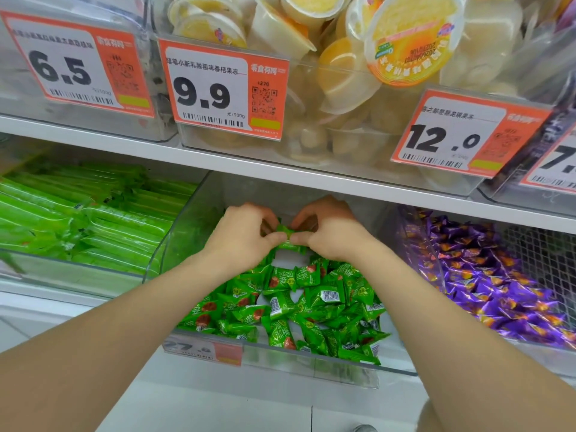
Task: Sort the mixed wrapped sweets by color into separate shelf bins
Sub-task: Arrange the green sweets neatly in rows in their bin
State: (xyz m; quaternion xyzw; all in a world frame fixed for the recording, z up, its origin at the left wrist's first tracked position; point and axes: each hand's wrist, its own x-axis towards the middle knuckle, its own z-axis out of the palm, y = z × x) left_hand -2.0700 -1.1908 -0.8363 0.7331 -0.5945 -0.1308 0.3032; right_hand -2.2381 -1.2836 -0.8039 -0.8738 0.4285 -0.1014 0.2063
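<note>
Nearest to us, our left forearm (118,325) and right forearm (461,313) reach forward into the middle bin (311,358); at their far ends the left hand (246,233) and right hand (332,233) meet, fingers curled, and together pinch one green sweet (284,232) by its wrapper.

Risk, as we judge it: both grips sit on thin wrapper edges; a pull from either side could tear the wrapper or let the sweet slip; a dropped sweet would land among the green sweets (299,307) directly beneath the hands and be lost in the pile. We also note the purple sweets (486,275) in the bin to the right of the right hand; a careless release toward that side would mix colours.

Position: the held sweet lies between the two hands, touching fingertips of both, above the rear of the pile; long green packs (93,219) lie left of the left hand; jelly cups (311,67) sit on the shelf above both hands.
</note>
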